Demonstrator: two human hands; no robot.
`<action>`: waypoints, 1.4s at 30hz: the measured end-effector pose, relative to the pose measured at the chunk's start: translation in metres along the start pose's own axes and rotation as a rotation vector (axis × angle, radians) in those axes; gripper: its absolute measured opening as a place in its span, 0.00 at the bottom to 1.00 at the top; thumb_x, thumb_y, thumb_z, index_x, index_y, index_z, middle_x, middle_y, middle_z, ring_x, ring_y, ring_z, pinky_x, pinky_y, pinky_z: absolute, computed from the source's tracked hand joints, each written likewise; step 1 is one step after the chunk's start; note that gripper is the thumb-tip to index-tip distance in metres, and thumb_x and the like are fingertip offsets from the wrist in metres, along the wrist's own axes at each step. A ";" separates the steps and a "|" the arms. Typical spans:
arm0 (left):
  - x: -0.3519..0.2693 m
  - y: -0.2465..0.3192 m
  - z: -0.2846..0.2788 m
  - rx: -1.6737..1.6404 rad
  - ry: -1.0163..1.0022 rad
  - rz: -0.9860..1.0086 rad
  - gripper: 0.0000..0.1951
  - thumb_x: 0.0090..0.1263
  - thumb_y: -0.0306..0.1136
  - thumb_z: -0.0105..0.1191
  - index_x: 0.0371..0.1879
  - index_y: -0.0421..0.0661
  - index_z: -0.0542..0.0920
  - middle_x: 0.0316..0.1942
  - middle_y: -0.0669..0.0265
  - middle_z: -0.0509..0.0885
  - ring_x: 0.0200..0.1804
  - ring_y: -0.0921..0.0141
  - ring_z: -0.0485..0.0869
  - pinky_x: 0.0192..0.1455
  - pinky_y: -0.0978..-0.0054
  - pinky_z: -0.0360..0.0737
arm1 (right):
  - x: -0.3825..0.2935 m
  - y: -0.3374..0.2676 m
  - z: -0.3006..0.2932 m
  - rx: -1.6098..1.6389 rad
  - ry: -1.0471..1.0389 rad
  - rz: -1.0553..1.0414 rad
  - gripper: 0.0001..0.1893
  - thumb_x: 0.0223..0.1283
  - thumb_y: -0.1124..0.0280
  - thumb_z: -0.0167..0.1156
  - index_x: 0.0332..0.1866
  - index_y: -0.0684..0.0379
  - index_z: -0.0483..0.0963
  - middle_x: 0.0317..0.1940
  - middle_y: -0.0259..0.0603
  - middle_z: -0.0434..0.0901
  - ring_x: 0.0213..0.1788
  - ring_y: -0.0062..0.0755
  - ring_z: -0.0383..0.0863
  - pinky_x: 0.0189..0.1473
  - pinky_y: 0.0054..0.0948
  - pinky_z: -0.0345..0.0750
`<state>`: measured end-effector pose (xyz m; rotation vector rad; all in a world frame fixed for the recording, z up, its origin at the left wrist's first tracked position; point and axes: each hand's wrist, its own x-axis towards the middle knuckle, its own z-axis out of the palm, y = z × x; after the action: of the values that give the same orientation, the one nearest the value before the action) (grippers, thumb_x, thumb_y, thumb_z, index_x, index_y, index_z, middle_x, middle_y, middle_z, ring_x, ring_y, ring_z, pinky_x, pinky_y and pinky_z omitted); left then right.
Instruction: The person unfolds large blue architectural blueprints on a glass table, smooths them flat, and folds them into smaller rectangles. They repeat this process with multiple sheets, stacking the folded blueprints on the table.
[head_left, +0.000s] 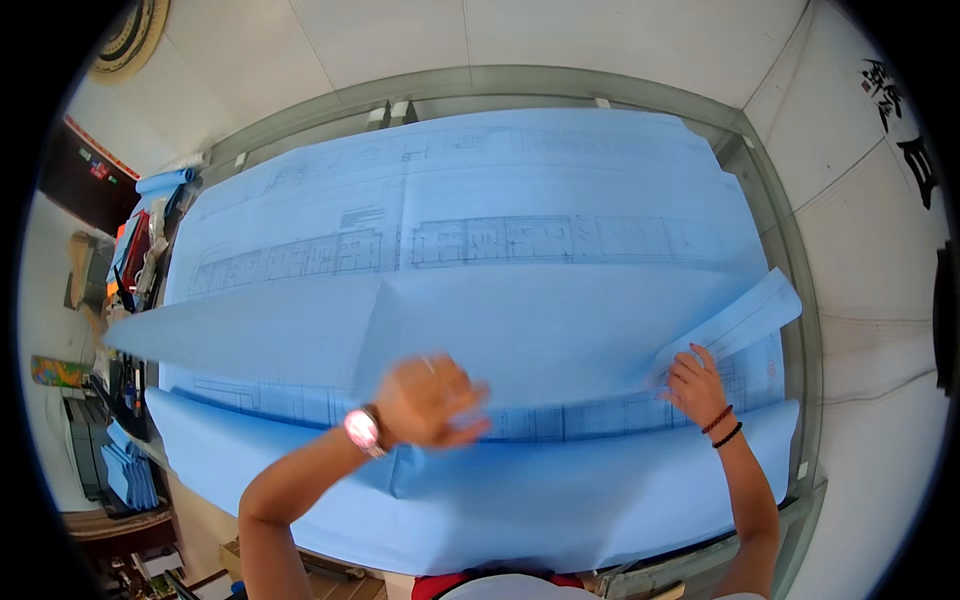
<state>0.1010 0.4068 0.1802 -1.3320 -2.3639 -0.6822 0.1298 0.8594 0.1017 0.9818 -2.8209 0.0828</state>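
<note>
Large blue drawing sheets (525, 191), printed with building plans, lie spread over a glass-topped table before me. The near part of a sheet (465, 322) is folded back over the plans, showing its plain side. At the right, the fold's corner curls up, and my right hand (694, 382), with two bead bracelets on its wrist, grips its near edge. My left hand (431, 401), motion-blurred and wearing a wristwatch (362, 429), hovers over the middle of the sheets. Its fingers look apart, with nothing visible in them. Along the near side another plain blue fold (480, 499) droops toward me.
The table's glass rim (772, 187) shows at the far and right sides. Folders and plastic-wrapped items (135, 251) crowd the left end, near a blue paper roll (165, 180). Folded blue sheets (129, 476) stand lower left. A white wall (877, 300) borders the right.
</note>
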 end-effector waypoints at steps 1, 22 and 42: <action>0.008 -0.023 -0.008 0.016 0.083 -0.184 0.15 0.63 0.44 0.61 0.43 0.49 0.81 0.33 0.62 0.82 0.36 0.59 0.80 0.40 0.60 0.79 | 0.002 -0.010 -0.010 0.113 -0.142 0.044 0.16 0.49 0.60 0.71 0.22 0.58 0.74 0.30 0.36 0.79 0.42 0.35 0.78 0.58 0.45 0.70; -0.266 -0.193 0.006 0.421 -0.491 -1.699 0.52 0.60 0.79 0.34 0.77 0.60 0.36 0.79 0.57 0.37 0.78 0.46 0.40 0.70 0.33 0.47 | 0.207 -0.025 0.129 0.269 -0.107 0.486 0.46 0.51 0.46 0.68 0.74 0.47 0.57 0.63 0.36 0.74 0.67 0.35 0.65 0.72 0.59 0.49; -0.062 -0.093 -0.043 0.254 -0.322 -0.594 0.34 0.72 0.45 0.53 0.73 0.48 0.58 0.77 0.56 0.51 0.77 0.53 0.49 0.75 0.48 0.50 | -0.126 -0.241 0.005 0.504 -0.517 -0.375 0.10 0.53 0.71 0.59 0.42 0.56 0.79 0.46 0.43 0.79 0.50 0.40 0.79 0.51 0.36 0.77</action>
<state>0.0547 0.2982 0.1614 -0.6632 -3.0199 -0.3026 0.3766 0.7474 0.0763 1.8634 -3.0566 0.5966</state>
